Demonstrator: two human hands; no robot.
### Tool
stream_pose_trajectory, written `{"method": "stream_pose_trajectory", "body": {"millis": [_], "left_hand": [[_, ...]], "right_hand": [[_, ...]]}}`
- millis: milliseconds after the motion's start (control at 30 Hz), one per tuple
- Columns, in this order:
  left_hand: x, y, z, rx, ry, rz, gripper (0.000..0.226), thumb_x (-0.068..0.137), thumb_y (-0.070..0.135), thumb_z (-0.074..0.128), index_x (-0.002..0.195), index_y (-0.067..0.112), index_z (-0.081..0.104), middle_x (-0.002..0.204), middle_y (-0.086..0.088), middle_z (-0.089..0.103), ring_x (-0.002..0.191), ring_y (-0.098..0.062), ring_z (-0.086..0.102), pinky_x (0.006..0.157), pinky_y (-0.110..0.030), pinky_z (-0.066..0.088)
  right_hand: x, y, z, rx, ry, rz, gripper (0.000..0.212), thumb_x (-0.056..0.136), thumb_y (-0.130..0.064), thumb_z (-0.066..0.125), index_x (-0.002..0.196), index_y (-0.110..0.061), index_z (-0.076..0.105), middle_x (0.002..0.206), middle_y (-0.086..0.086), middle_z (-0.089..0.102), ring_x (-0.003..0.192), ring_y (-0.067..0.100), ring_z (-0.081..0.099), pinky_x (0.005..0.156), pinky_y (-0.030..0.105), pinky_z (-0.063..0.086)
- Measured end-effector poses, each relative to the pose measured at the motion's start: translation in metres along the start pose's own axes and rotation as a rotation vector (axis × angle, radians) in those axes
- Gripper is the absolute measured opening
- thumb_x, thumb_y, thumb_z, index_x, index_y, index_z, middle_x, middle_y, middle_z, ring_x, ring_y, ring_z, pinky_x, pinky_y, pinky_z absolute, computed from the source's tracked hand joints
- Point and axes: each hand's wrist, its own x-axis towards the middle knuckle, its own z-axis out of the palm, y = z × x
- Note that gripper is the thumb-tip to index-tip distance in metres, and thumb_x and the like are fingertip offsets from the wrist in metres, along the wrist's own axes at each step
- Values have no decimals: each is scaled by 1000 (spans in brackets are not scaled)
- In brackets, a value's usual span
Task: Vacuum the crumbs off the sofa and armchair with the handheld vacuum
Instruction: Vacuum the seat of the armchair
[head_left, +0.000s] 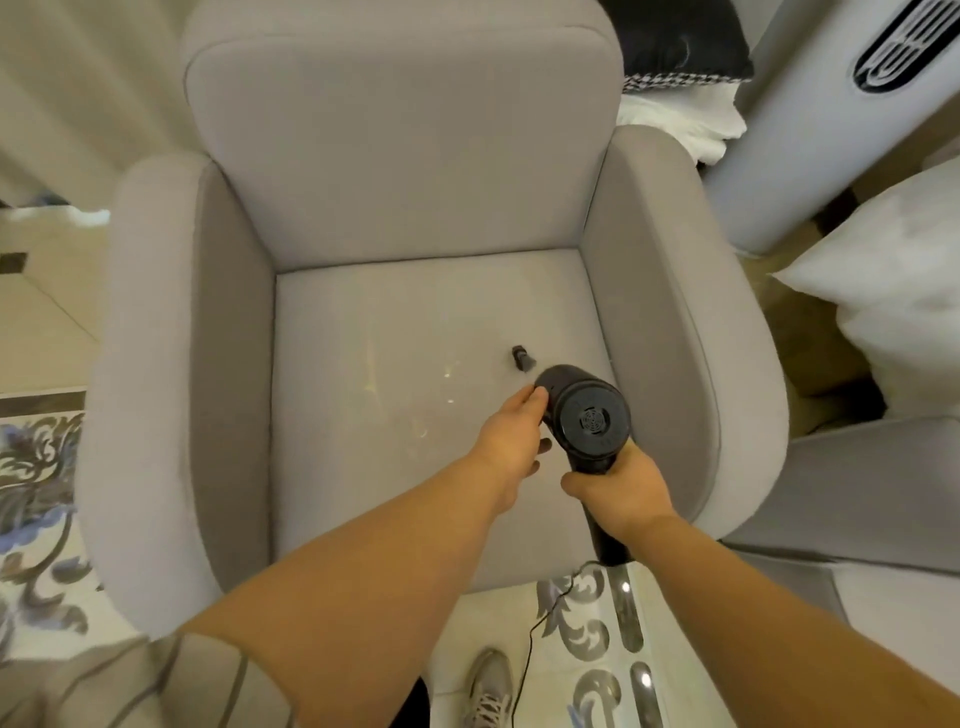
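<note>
Right hand (621, 493), grip around black vacuum (584, 415) handle; left hand (511, 439) fingertips on its body, above armchair (363, 332) seat.

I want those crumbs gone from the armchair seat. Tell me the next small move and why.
Probably swing the vacuum a little left. Its nozzle sits right of the pale crumbs on the seat, while the right hand grips the handle and the left hand touches the body.
</note>
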Motion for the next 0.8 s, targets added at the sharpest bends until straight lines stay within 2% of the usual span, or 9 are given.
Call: {"method": "stream_pose_trajectory", "body": {"millis": [200, 300, 367, 433, 533, 633, 733, 800], "left_hand": [[-2, -20, -24, -68, 56, -56, 44, 99, 44, 40, 141, 32, 40, 133, 1, 54, 108, -20, 57, 98, -38, 40], [-23, -28, -40, -129, 124, -73, 24, 101, 37, 38, 122, 35, 49, 118, -1, 59, 96, -16, 58, 98, -39, 40], [-33, -28, -49, -134, 161, -78, 22, 101, 34, 38, 118, 33, 51, 112, -3, 60, 92, -16, 58, 97, -39, 40], [-41, -25, -55, -124, 195, -90, 27, 100, 35, 39, 124, 30, 52, 116, -5, 60, 95, -18, 58, 94, -37, 40], [-49, -15, -57, -116, 198, -76, 35, 99, 38, 42, 133, 33, 48, 122, -6, 60, 104, -21, 58, 89, -36, 40], [-44, -2, -44, -97, 134, -31, 41, 98, 40, 42, 139, 34, 43, 128, -4, 57, 107, -21, 57, 94, -37, 40], [-29, 10, -20, -56, 42, -11, 47, 99, 42, 42, 144, 31, 37, 137, -2, 51, 112, -21, 56, 97, -37, 40], [-20, 18, -9, -3, -8, 10, 47, 100, 41, 41, 146, 31, 35, 141, 0, 48, 111, -20, 54, 97, -36, 39]], "right_hand": [[2, 6, 28, -11, -83, 45, 34, 72, -9, 76, 103, -15, 63, 82, 2, 65, 75, 19, 60, 64, 27, 46], [-19, 2, 38, -11, -191, 37, 28, 74, -6, 74, 93, -21, 61, 78, -3, 62, 70, 11, 56, 58, 22, 42], [-28, -2, 45, -11, -237, 31, 31, 74, -6, 74, 88, -27, 56, 80, -5, 61, 71, 10, 56, 60, 22, 45], [-34, -8, 47, -11, -254, 10, 32, 73, -8, 74, 89, -29, 55, 83, -6, 61, 75, 11, 57, 64, 23, 47], [-37, -18, 42, -7, -235, -26, 32, 74, -9, 73, 91, -28, 55, 83, -6, 61, 75, 11, 57, 62, 23, 46], [-33, -23, 26, -21, -152, -53, 29, 74, -10, 73, 97, -22, 59, 79, -5, 61, 71, 11, 56, 57, 23, 43], [-16, -19, 6, -7, -60, -41, 28, 74, -9, 73, 98, -16, 61, 80, 1, 63, 73, 19, 59, 62, 27, 46], [-6, -18, -6, 10, -8, -37, 26, 77, -8, 73, 93, -19, 58, 82, 3, 63, 76, 23, 58, 68, 32, 49]]}}
